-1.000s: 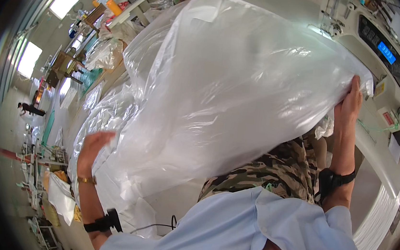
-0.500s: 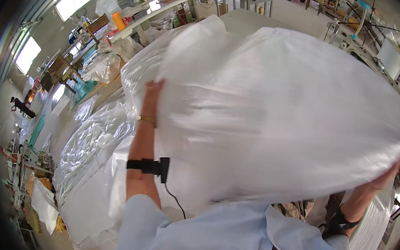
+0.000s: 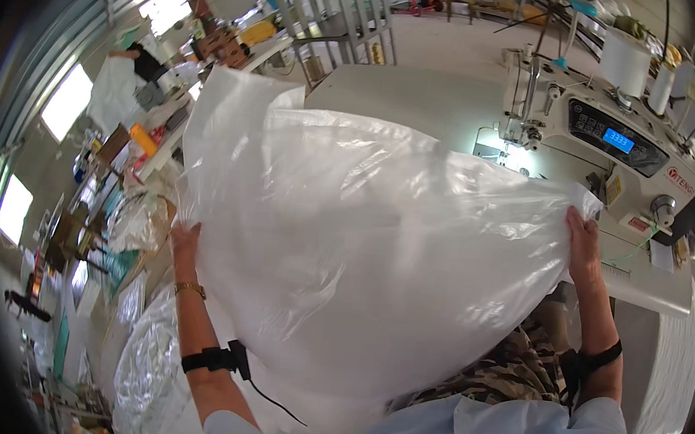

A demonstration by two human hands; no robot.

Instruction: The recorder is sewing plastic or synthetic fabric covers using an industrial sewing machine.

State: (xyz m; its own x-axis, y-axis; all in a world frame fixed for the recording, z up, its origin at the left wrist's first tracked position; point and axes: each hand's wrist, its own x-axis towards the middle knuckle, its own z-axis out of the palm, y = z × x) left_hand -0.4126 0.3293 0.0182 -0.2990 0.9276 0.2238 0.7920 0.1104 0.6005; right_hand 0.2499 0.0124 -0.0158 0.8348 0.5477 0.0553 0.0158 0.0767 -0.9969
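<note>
A large sheet of white translucent plastic film (image 3: 378, 245) is stretched out in front of me and spreads across my lap. My left hand (image 3: 184, 243) grips its left edge, the fingers partly hidden by the film. At the opposite edge my right hand (image 3: 584, 240) pinches a gathered corner, with a short end of film sticking out past the fingers. Just beyond that corner stands a white sewing machine (image 3: 614, 142), its needle area lit. The film's far edge lies over the pale machine table (image 3: 418, 94).
White thread cones (image 3: 626, 64) stand on the machine at the right. More crumpled plastic film (image 3: 142, 356) lies at my left. Farther off are a grey metal rack (image 3: 333, 15), an orange bottle (image 3: 143, 140) on a cluttered bench, and another person (image 3: 146, 64) by a window.
The film has come down and toward me, uncovering the sewing machine. My right hand has moved left and up in view; my left hand has shifted left and down, both still gripping the film.
</note>
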